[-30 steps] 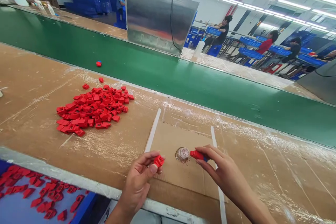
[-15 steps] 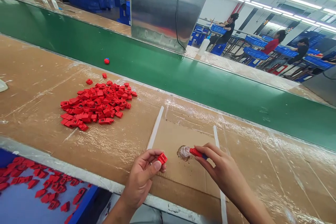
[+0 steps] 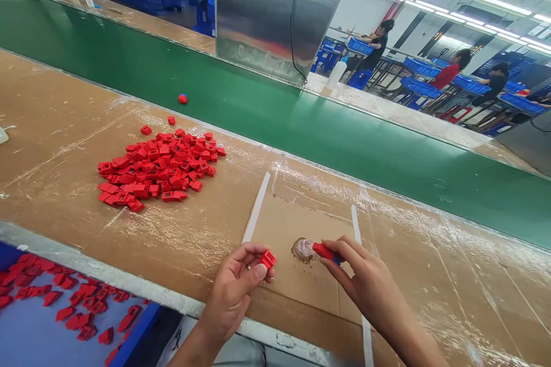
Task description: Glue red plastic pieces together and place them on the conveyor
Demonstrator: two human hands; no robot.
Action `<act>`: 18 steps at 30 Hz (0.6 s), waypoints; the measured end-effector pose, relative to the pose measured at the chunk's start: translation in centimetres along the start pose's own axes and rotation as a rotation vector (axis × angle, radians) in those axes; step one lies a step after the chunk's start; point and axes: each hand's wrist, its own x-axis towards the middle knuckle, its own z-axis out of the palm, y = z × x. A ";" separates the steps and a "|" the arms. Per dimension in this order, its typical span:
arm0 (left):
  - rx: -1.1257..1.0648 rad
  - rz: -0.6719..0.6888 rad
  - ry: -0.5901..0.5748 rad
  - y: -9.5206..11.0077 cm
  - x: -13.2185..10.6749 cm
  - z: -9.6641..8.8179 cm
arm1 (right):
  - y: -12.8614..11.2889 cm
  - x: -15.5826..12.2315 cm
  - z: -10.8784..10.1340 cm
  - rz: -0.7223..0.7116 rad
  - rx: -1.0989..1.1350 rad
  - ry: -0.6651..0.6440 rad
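Thumb and fingers of the left hand (image 3: 235, 292) pinch a red block (image 3: 267, 260) at the edge of the cardboard sheet (image 3: 293, 292); the right hand (image 3: 365, 269) pinches a red-and-blue piece (image 3: 326, 252), its tip against a pale dab (image 3: 303, 249) on the sheet. Both pieces look light and stiff, best held by their sides. Left of the sheet, a blue tray (image 3: 135, 321) holds more red blocks; beyond it lie a red heap (image 3: 159, 169) and a green conveyor belt (image 3: 275, 126).

Your left hand (image 3: 232, 292) pinches a red plastic block (image 3: 267, 260); your right hand (image 3: 365, 269) holds a red-and-blue piece (image 3: 326, 251) against a greasy round disc (image 3: 303, 249) on a cardboard sheet (image 3: 293, 223).
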 end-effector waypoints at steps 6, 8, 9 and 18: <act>-0.008 0.012 -0.006 0.1 -0.1 0.1 | -0.4 0.3 -0.4 -0.020 -0.012 0.030; -0.003 0.010 -0.013 0.0 -0.1 0.1 | -0.5 0.5 -0.5 -0.023 -0.006 0.057; 0.006 0.009 -0.018 -0.1 0.0 0.1 | -0.6 0.6 -0.5 -0.023 -0.002 0.063; 0.190 -0.022 -0.112 -0.8 0.1 -0.1 | -1.6 0.9 -1.3 0.037 0.129 0.141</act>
